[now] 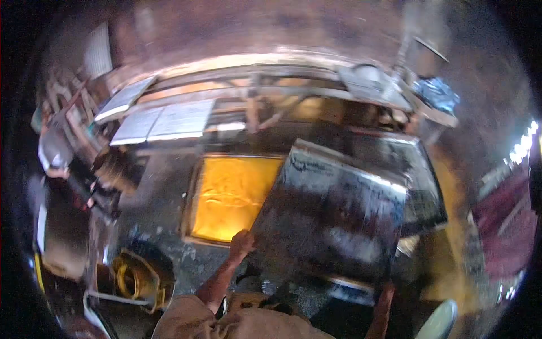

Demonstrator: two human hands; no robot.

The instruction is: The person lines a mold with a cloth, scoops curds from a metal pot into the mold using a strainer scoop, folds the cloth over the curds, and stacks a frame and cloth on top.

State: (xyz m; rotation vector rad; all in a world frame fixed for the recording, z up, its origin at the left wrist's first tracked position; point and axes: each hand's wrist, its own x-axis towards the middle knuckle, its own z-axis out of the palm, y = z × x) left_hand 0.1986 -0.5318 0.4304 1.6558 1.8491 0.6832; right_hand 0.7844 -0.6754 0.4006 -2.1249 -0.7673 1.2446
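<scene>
A large dark rectangular panel (333,220), with a pale worn strip along its far edge, is tilted in front of my body. My left hand (243,243) is closed on its left edge, near the lower corner of a frame. My right hand (385,296) is at the panel's lower right corner, blurred and dim, its fingers hard to make out. Left of the panel lies a wooden frame (189,226) holding a bright orange-yellow sheet or liquid (228,195); the panel overlaps its right side.
Behind stands a wooden rack (254,101) with pale panels (180,120). Another dark framed tray (435,195) lies right. A person (56,152) is at the far left. Yellow-rimmed buckets (130,277) stand lower left, and a blue plastic bag (437,95) is upper right.
</scene>
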